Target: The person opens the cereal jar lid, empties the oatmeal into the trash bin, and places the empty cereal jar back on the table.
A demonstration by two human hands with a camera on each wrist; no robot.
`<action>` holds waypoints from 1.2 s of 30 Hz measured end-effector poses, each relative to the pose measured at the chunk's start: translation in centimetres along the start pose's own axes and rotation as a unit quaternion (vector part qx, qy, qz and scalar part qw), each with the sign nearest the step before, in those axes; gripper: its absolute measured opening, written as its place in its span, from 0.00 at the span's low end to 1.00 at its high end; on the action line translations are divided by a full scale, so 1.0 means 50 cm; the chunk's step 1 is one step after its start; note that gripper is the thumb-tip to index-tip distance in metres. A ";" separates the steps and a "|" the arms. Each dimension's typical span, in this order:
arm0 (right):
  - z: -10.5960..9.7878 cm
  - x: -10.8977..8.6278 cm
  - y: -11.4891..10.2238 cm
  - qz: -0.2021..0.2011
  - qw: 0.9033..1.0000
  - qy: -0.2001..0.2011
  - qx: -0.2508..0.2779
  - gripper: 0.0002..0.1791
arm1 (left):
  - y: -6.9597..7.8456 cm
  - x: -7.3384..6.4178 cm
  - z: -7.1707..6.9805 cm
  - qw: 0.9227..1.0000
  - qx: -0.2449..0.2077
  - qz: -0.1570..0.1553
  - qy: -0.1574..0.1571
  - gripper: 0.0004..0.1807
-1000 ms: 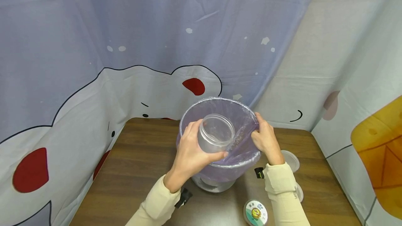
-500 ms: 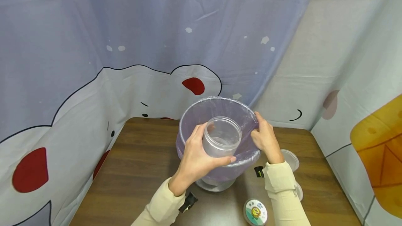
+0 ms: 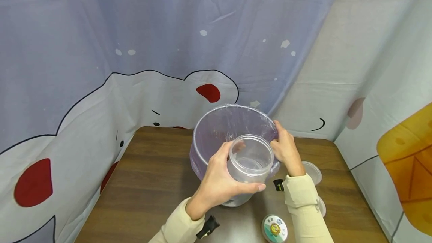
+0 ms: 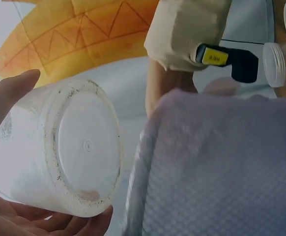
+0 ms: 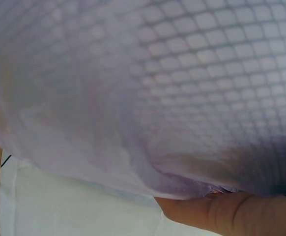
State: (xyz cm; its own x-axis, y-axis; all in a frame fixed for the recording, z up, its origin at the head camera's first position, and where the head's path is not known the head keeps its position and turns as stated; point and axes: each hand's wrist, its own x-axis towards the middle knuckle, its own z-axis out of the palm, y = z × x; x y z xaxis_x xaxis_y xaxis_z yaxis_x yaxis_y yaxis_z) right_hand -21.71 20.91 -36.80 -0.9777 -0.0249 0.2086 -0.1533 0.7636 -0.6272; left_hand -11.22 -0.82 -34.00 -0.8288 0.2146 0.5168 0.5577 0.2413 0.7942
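Observation:
My left hand (image 3: 221, 179) holds a clear plastic jar (image 3: 251, 158), thumb in front and fingers behind, with its mouth facing up. The jar overlaps the front right rim of a mesh trash bin (image 4: 221, 167) in the head view. In the left wrist view the jar's round base shows, with small dark specks around its edge. A thin purple bin bag (image 3: 216, 130) lines the bin and folds over its rim. My right hand (image 3: 287, 151) grips the bag-covered rim on the right side, its thumb (image 5: 231, 211) visible low in the right wrist view.
A round lidded container (image 3: 275, 229) with a cartoon lion label stands at the front of the wooden table (image 3: 141, 183). Clear round plastic pieces (image 3: 314, 172) lie partly behind the right forearm. A printed curtain (image 3: 162, 29) hangs behind and along the sides.
My left hand has drawn the jar up out of the bin, rightward and toward me, to the front rim. The right hand has stayed on the rim.

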 end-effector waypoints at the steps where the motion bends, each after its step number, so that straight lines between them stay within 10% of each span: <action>1: 0.000 0.000 0.001 -0.003 1.000 0.001 0.003 0.38 | 0.004 -0.003 0.004 1.000 0.001 0.008 -0.005 0.49; 13: -0.006 -0.001 0.007 0.006 0.999 -0.023 0.036 0.40 | 0.041 -0.028 0.043 0.997 -0.032 0.023 -0.061 0.50; 36: -0.001 -0.003 0.002 0.013 1.000 -0.008 -0.006 0.40 | 0.008 -0.056 0.058 0.989 -0.028 0.068 -0.131 0.51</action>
State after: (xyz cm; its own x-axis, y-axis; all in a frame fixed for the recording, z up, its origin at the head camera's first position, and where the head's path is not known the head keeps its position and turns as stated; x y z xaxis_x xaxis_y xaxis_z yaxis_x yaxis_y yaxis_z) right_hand -21.57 21.03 -36.88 -0.9837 -0.0150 0.1791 -0.1252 0.7721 -0.6231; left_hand -8.55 1.44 -36.04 -0.7018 0.4811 0.5253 0.6536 0.1416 0.7435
